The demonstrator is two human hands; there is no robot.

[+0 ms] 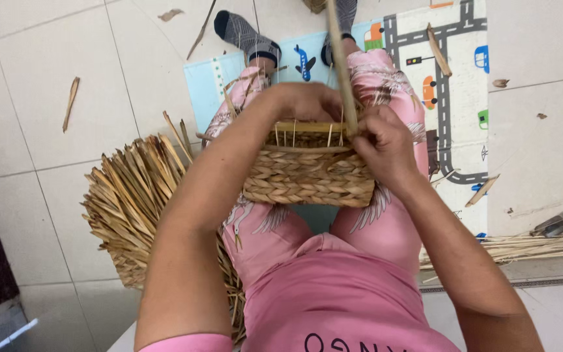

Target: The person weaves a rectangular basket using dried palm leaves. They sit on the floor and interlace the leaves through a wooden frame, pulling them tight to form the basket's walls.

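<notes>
Both closed: left hand [307, 101] on woven basket [307, 176] rim, right hand [386, 146] pinching reed strip [340, 58].

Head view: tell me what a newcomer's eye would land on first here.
First, the woven basket at centre, resting on the person's lap, with the left hand on its rim and the right hand pinching a long straw strand that rises past the top edge. Next, the bundle of dried leaves on the tiled floor at left, and the colourful road-print play mat under the legs.
</notes>
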